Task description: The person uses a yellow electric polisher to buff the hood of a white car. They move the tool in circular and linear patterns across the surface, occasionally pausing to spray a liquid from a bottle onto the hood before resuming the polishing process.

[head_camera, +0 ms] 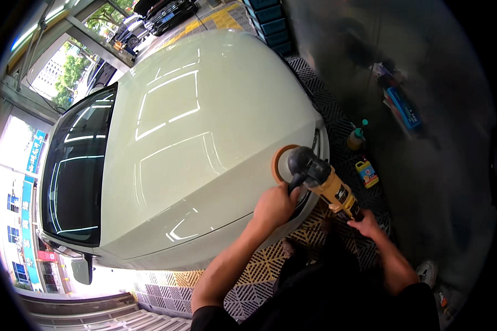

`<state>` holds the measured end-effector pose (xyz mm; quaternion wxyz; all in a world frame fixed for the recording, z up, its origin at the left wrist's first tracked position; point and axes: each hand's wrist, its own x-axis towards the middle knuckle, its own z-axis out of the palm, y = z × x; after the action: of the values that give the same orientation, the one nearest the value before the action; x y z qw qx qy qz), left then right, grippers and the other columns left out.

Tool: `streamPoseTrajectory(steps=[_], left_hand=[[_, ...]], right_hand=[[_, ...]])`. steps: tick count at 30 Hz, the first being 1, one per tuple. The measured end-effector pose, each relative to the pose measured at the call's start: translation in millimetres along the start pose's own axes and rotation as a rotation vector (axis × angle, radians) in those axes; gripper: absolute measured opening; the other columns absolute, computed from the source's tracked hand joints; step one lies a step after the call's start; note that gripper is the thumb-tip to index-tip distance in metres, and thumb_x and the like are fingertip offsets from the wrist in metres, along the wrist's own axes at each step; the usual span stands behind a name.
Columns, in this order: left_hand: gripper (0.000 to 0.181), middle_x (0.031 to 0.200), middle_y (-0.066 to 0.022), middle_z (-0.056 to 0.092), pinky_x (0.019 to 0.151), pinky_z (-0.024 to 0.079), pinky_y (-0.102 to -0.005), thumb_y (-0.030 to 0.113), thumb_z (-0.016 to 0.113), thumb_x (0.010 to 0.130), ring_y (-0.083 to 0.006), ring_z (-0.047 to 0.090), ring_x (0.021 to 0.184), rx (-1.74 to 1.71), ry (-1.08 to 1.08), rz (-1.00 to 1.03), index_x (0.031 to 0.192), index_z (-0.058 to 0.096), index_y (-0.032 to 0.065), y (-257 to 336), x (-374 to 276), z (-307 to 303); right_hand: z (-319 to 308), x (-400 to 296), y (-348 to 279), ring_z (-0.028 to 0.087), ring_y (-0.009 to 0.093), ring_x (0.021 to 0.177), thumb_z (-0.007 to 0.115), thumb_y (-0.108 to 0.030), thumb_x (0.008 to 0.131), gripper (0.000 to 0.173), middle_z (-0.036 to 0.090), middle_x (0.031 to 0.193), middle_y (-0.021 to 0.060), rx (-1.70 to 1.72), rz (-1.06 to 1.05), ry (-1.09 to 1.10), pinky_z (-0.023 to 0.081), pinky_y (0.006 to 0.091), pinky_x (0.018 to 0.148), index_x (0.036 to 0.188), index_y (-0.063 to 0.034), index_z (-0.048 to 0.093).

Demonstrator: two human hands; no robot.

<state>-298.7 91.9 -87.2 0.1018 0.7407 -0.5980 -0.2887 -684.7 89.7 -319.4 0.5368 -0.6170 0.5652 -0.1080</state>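
Note:
A yellow and black rotary car polisher lies across the front corner of a pale car hood. My left hand is closed around the black side handle near the polisher's head. At the rear end of the tool body, my right hand grips the handle, its fingers partly hidden. The orange-rimmed foam pad is at the hood surface near the headlight; whether it is spinning cannot be told. Ceiling lights reflect in the glossy paint, and faint streaks show on the middle of the hood.
On the dark grid floor beside the bumper stand a bottle with a green cap and a yellow jug. Stacked blue bins stand beyond the car's front. The side mirror juts out at lower left. A black car is parked farther off.

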Motion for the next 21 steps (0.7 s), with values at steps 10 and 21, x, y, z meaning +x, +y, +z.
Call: streamPoseTrajectory(steps=[10, 21], left_hand=[[0.045, 0.091, -0.0348, 0.072, 0.080, 0.053, -0.0660, 0.043, 0.060, 0.114, -0.0607, 0.068, 0.092, 0.096, 0.288, -0.559, 0.105, 0.066, -0.0013, -106, -119, -72], [0.038, 0.081, -0.0292, 0.069, 0.071, 0.049, -0.0619, 0.034, 0.064, 0.113, -0.0552, 0.068, 0.081, -0.010, 0.438, -0.734, 0.099, 0.063, -0.0015, -147, -194, -40]], right_hand=[[46, 43, -199, 0.079, 0.043, 0.105, 0.087, -0.023, 0.089, 0.036, 0.082, 0.103, 0.0233, -0.346, -0.177, -0.349, 0.061, 0.0507, 0.095, 0.118, -0.0020, 0.083], [94, 62, -207, 0.078, 0.042, 0.095, 0.087, -0.029, 0.086, 0.029, 0.079, 0.095, 0.0189, -0.449, -0.469, -0.432, 0.061, 0.0526, 0.082, 0.104, -0.0068, 0.078]])
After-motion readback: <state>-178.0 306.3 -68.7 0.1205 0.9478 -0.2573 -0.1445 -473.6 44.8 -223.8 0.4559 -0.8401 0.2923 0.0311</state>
